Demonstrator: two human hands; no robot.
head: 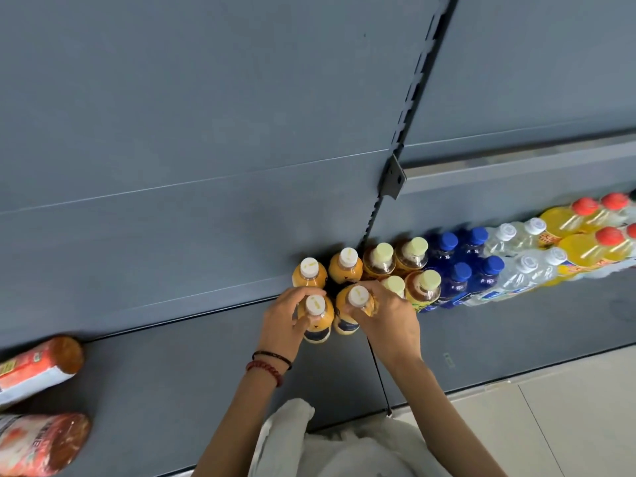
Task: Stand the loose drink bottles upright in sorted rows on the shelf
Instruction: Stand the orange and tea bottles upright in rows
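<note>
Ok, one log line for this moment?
left hand grips front-left orange bottle | right hand grips front-right orange bottle | both upright on shelf | two red-label bottles lying left

Glossy plastic bottles (347,270) on matt grey metal shelf (206,373)

I see upright btls two deep on the shelf (206,356), far row against the back panel (172,132). At the left end, the near-left btl (316,318) is in my L hand (285,321), and the next btl (354,304), to its right, is in my R hand (385,311). The other rows (499,266) run right. Two lying btls (38,370) are well left, nearer me.
</note>
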